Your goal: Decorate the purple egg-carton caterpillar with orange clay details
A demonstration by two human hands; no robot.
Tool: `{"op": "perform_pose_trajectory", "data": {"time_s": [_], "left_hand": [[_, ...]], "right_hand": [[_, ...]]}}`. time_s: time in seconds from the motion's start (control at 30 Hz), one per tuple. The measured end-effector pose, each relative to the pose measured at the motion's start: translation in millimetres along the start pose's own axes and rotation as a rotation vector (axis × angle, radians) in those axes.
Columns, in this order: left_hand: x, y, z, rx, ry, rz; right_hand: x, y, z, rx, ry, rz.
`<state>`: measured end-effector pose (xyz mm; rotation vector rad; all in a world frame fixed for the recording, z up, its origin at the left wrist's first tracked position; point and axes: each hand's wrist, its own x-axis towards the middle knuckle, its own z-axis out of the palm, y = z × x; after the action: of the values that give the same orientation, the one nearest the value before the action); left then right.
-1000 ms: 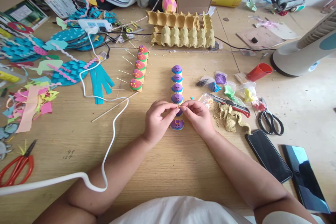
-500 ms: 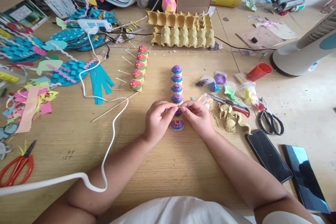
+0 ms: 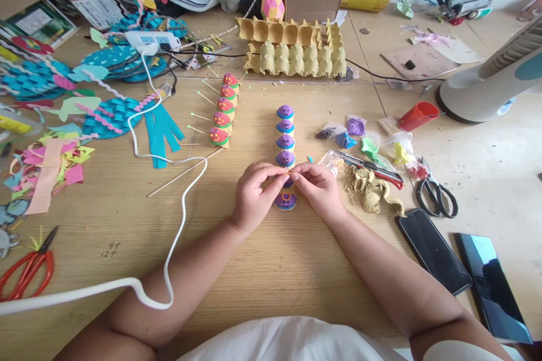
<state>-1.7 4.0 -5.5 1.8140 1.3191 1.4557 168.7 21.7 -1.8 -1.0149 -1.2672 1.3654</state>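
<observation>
My left hand and my right hand meet fingertip to fingertip, both closed in a pinch. Between them shows a small thin strip of orange clay. Beneath the fingers runs an upright row of egg-carton cups topped with purple and blue clay and small faces. The nearest cup carries an orange loop on its purple top. My fingers partly hide the cup just beyond it.
A second row of red and green cups with pins stands left. Bags of coloured clay, a utility knife, scissors and two phones lie right. A white cable crosses the left side. Egg cartons sit behind.
Both hands stay nearly in place, with only a slight shift of the fingertips. A little more of the orange strip shows between them now.
</observation>
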Motion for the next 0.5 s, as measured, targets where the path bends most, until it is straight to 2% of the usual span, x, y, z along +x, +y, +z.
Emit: {"op": "perform_pose_trajectory", "data": {"time_s": [0.5], "left_hand": [[0.8,-2.0,0.8,-0.024,0.02,-0.046]], "right_hand": [[-0.7,6.1,2.4,0.139,-0.061,0.05]]}}
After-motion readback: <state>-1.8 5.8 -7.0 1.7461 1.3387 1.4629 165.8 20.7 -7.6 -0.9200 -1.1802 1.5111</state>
